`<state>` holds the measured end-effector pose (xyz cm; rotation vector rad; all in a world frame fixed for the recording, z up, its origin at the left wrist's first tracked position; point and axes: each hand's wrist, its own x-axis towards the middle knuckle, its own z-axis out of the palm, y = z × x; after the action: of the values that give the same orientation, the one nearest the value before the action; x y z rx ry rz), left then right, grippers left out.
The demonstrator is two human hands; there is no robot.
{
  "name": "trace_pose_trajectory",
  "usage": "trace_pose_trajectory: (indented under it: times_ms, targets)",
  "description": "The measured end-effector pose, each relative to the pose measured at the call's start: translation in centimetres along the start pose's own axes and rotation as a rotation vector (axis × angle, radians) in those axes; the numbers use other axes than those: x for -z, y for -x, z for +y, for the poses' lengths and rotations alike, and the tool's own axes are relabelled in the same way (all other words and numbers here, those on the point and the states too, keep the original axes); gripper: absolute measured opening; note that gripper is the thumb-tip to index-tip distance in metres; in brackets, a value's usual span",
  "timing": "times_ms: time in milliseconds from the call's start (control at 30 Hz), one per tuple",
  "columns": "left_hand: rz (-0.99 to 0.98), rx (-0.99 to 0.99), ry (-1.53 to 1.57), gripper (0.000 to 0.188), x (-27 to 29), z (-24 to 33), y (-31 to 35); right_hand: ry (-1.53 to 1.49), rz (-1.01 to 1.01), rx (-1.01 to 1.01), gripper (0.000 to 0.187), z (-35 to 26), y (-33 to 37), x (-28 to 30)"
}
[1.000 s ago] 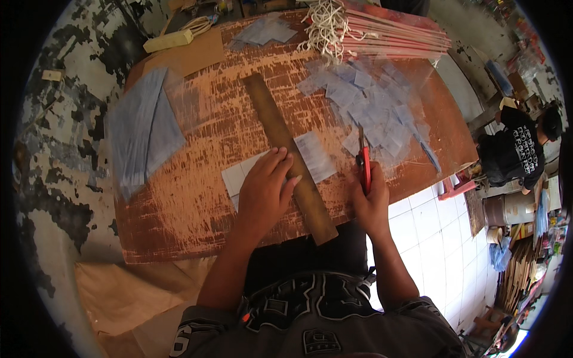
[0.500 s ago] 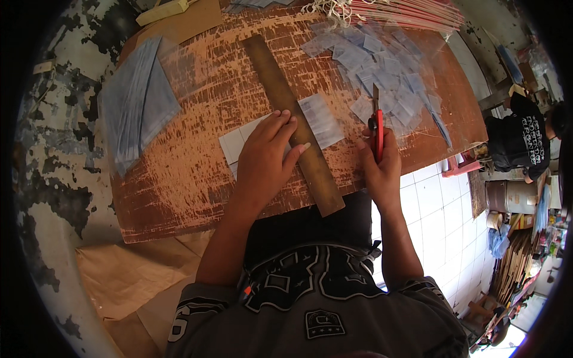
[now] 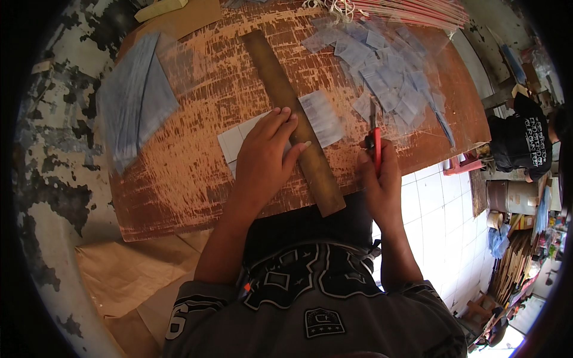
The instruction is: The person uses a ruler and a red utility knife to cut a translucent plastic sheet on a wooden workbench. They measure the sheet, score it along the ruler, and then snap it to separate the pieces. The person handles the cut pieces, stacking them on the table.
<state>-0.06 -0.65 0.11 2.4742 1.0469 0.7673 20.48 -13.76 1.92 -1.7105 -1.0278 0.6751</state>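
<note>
A long brownish bar used as a straightedge (image 3: 277,77) lies slantwise on the worn wooden tabletop (image 3: 197,119). My left hand (image 3: 268,143) presses down on it, fingertips on its edge and thumb on its face. Under the bar is a pale lined sheet (image 3: 230,143), and a piece of clear plastic (image 3: 322,116) shows to its right. My right hand (image 3: 382,173) grips a red utility knife (image 3: 376,146), its blade out and pointing away from me, apart from the bar.
Loose clear plastic pieces (image 3: 388,71) are heaped at the right, and a stack of plastic sheets (image 3: 137,101) lies at the left. Thin red-and-white sticks (image 3: 412,12) with strings lie at the far edge. Another person (image 3: 525,134) is off to the right.
My right hand and the knife have moved slightly toward me. My left hand and the straightedge have stayed in place.
</note>
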Motion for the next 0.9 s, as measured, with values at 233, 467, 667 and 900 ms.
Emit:
trace_pose_trajectory:
  times_ms: [233,467,667,900]
  targets:
    - [0.011,-0.003,-0.002,0.052,0.1,0.0,-0.2,0.145,-0.082,0.074,0.022,-1.3,0.0,-0.6]
    - [0.033,-0.020,0.021,0.051,0.2,-0.1,-0.2,0.150,-0.062,0.173,0.021,-1.7,-1.4,-1.5]
    - [0.046,-0.019,0.004,0.049,0.2,0.1,0.1,0.091,-0.133,0.196,0.019,-0.9,-2.6,-2.4]
    - [-0.031,-0.026,-0.097,0.051,1.0,0.5,-0.2,0.090,-0.111,0.255,0.015,-0.5,-2.7,-2.5]
